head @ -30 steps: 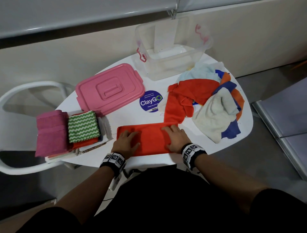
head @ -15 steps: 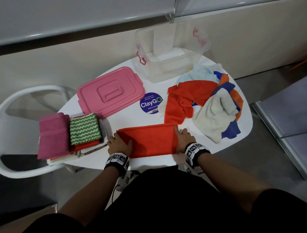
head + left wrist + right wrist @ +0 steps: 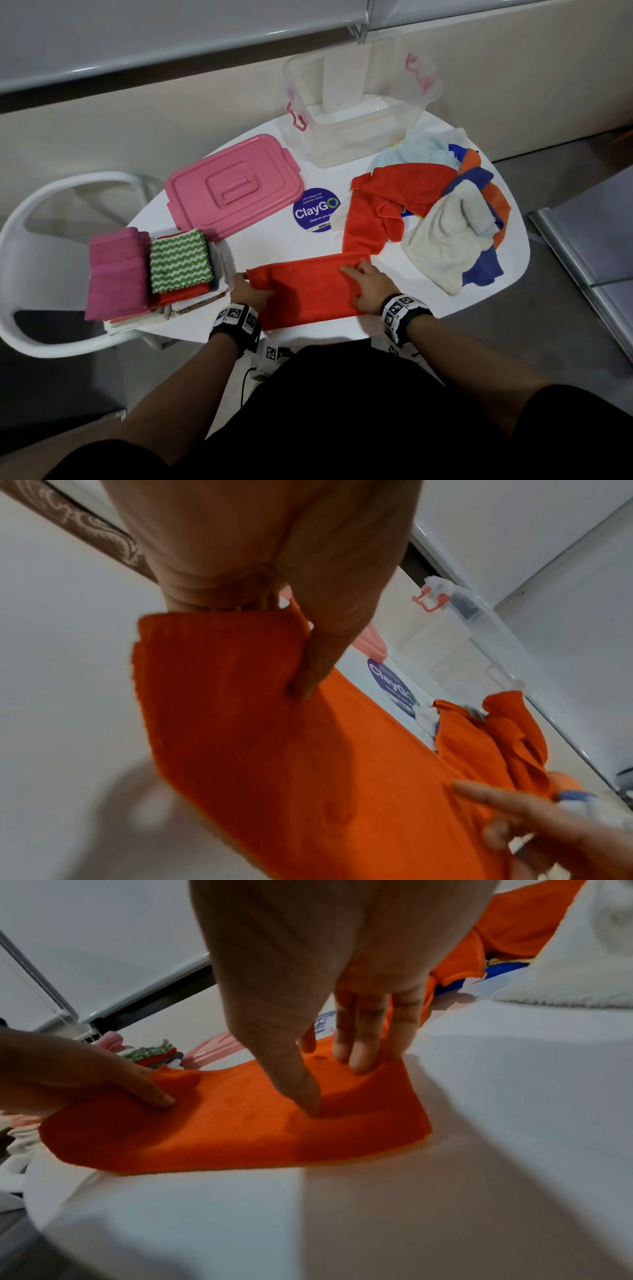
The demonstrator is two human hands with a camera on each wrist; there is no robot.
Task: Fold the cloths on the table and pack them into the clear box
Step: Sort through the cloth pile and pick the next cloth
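Note:
An orange-red cloth (image 3: 308, 291) lies folded into a long strip near the table's front edge. My left hand (image 3: 253, 289) pinches its left end, thumb (image 3: 308, 680) on top and the fingers tucked under the edge, which is lifted slightly. On the right end rests my right hand (image 3: 363, 284), thumb (image 3: 301, 1093) and straight fingers pressing the cloth (image 3: 222, 1131) to the table. The clear box (image 3: 359, 113) stands open at the table's far edge. A heap of unfolded cloths (image 3: 445, 222), red, cream, blue and light blue, lies at the right.
A pink lid (image 3: 233, 188) lies at the back left, beside a round blue sticker (image 3: 317, 210). A stack of folded cloths (image 3: 150, 274), pink and green-white on top, sits at the left edge. Beyond it is a white chair (image 3: 34, 222).
Both hands lay flat on the middle of the cloth, then slid out to its ends. My left hand now pinches the left end; my right presses the right end.

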